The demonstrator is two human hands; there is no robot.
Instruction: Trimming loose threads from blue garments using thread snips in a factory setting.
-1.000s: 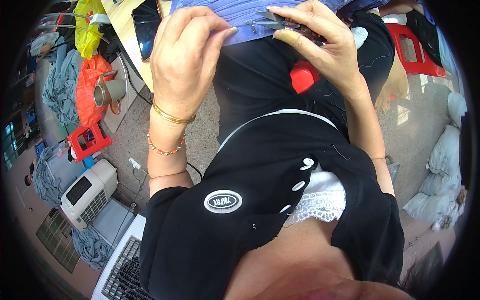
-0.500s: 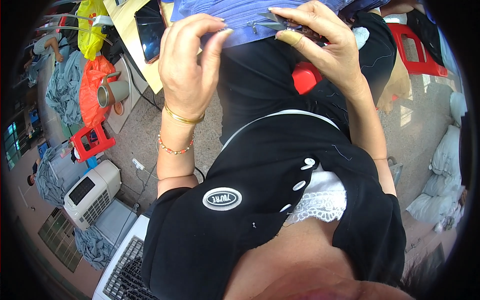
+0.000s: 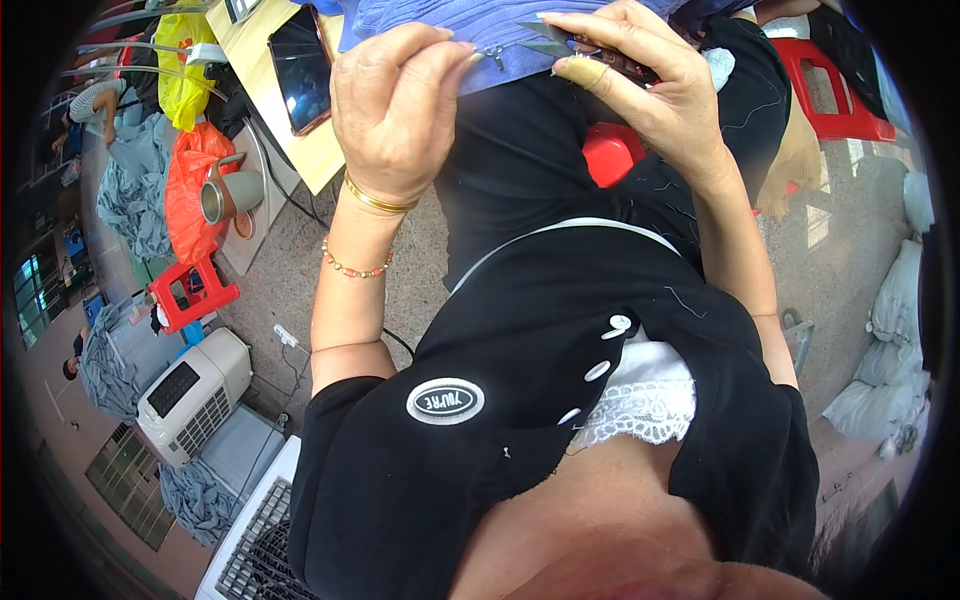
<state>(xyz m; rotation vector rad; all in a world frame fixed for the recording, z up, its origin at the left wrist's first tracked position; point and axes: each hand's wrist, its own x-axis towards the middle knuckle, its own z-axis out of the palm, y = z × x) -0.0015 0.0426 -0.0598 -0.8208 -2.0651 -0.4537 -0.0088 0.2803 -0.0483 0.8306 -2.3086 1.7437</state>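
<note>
At the top of the head view, my left hand [image 3: 395,110] is closed in a pinch. A small dark metal piece [image 3: 494,57], perhaps a zipper slider, sits at its thumb and fingertip. Beneath it spreads blue-violet ribbed cloth [image 3: 440,14] on the table edge and over my lap. My right hand [image 3: 655,95] is closed around thread snips [image 3: 545,43], whose two pointed blades are apart and aim left at the metal piece. Yellowish tape wraps the right thumb. The fingers partly hide the snips' handle.
A phone [image 3: 300,72] lies on the wooden table [image 3: 255,45] at left. Beyond are a grey mug [image 3: 232,190], red and yellow bags, a red stool [image 3: 195,292] and an air cooler [image 3: 195,395]. Another red stool [image 3: 815,90] and white sacks [image 3: 885,350] are at right. A person sits far left.
My left hand has moved right and its fingers have closed to a pinch at the metal piece, which has shifted slightly left. The right hand with the snips has barely moved.
</note>
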